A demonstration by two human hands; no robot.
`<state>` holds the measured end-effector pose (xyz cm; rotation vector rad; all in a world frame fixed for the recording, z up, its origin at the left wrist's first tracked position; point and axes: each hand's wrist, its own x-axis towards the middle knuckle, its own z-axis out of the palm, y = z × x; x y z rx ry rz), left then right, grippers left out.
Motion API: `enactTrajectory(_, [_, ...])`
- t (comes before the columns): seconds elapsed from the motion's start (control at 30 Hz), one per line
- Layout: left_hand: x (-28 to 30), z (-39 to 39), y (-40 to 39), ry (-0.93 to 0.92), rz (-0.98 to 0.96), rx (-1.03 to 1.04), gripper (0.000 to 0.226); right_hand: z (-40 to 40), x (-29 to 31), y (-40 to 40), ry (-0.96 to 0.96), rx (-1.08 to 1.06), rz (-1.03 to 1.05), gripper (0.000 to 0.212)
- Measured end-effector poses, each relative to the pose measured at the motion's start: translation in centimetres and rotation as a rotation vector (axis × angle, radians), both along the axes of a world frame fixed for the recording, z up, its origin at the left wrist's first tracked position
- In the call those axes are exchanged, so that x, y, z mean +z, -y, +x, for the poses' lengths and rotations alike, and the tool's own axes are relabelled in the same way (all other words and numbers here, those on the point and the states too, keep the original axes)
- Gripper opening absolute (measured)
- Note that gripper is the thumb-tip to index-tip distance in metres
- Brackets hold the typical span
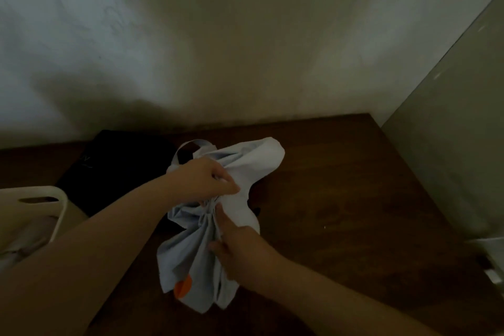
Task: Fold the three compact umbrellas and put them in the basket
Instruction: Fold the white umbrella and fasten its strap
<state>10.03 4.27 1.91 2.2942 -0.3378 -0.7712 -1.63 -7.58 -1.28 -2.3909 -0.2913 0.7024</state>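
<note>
A pale blue compact umbrella (191,262) with an orange patch near its lower edge lies collapsed over the dark wooden table (341,199), its canopy loose and bunched. My left hand (207,180) grips the gathered fabric near the middle of the umbrella. My right hand (240,248) holds the folds just below, fingers curled into the cloth. A strap loop sticks up at the umbrella's far end. The white basket (58,199) stands at the left edge, with something pale inside it. A black umbrella (114,172) lies behind my left arm.
A plain wall rises behind the table. A grey panel (450,158) closes the right side, with a pale object at its foot. The room is dim.
</note>
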Motion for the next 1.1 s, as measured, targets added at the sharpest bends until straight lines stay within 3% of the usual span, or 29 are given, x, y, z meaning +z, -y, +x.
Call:
enactTrajectory(0.13, [0.1, 0.1, 0.0, 0.190, 0.148, -0.116, 0.023, 0.2, 0.3, 0.3, -0.192, -0.018, 0.265, 0.083])
enactTrajectory(0.23, [0.3, 0.3, -0.3, 0.236, 0.214, -0.210, 0.026, 1.1, 1.3, 2.2, -0.214, 0.091, 0.299, 0.084])
enactTrajectory(0.3, [0.6, 0.4, -0.4, 0.272, 0.295, -0.309, 0.028, 1.8, 2.4, 3.5, -0.104, 0.100, 0.247, 0.066])
enactTrajectory(0.37, [0.8, 0.1, -0.4, 0.343, 0.350, -0.441, 0.030, 2.9, 3.3, 4.7, 0.137, -0.019, 0.148, 0.049])
enactTrajectory(0.43, [0.9, -0.6, -0.2, 0.402, 0.362, -0.534, 0.032, 4.4, 3.7, 5.9, 0.399, -0.116, 0.007, 0.045])
enactTrajectory(0.5, [1.0, -1.4, -0.1, 0.450, 0.362, -0.575, 0.035, 5.4, 3.3, 6.6, 0.541, -0.056, -0.147, 0.046])
enactTrajectory(0.57, [1.0, -2.2, 0.1, 0.488, 0.320, -0.585, 0.044, 5.8, 2.2, 6.6, 0.536, 0.038, -0.232, 0.039])
enactTrajectory(0.7, [1.1, -3.0, -0.1, 0.490, 0.273, -0.450, 0.050, 5.2, 0.4, 6.2, 0.547, 0.065, -0.201, 0.018])
enactTrajectory(0.87, [0.1, -3.4, -1.5, 0.514, 0.062, -0.187, 0.072, 4.8, -0.2, 7.3, 0.521, 0.154, -0.190, 0.021])
enactTrajectory(1.0, [0.2, -3.3, -1.6, 0.474, 0.168, -0.159, 0.053, 5.0, 0.3, 7.9, 0.430, 0.155, -0.174, 0.017])
enactTrajectory(1.1, [0.6, -2.8, -1.6, 0.473, 0.225, -0.249, 0.052, 5.3, 0.4, 9.0, 0.455, 0.188, -0.342, 0.033])
